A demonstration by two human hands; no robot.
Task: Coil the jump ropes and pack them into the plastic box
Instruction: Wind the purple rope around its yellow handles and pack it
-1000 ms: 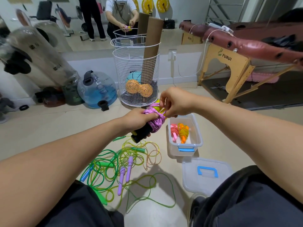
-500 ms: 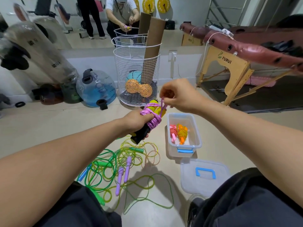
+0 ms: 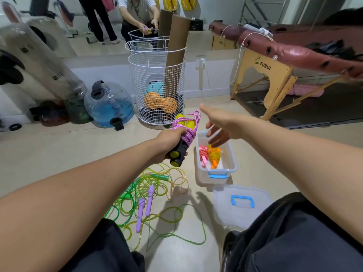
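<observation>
Our right hand (image 3: 220, 124) has just let go of the purple rope (image 3: 186, 132) and now spreads flat above the box (image 3: 232, 163). Our left hand (image 3: 170, 143) squeezes the wrapped rope by its black handles (image 3: 179, 152), just beside the box. We think the knot is done, so it goes in next.

Head camera looks forward-down, close over forearms.

Beige floor (image 3: 59, 154) carries plastic box (image 3: 216, 174), lid (image 3: 241, 205), loose ropes (image 3: 157, 193).
</observation>
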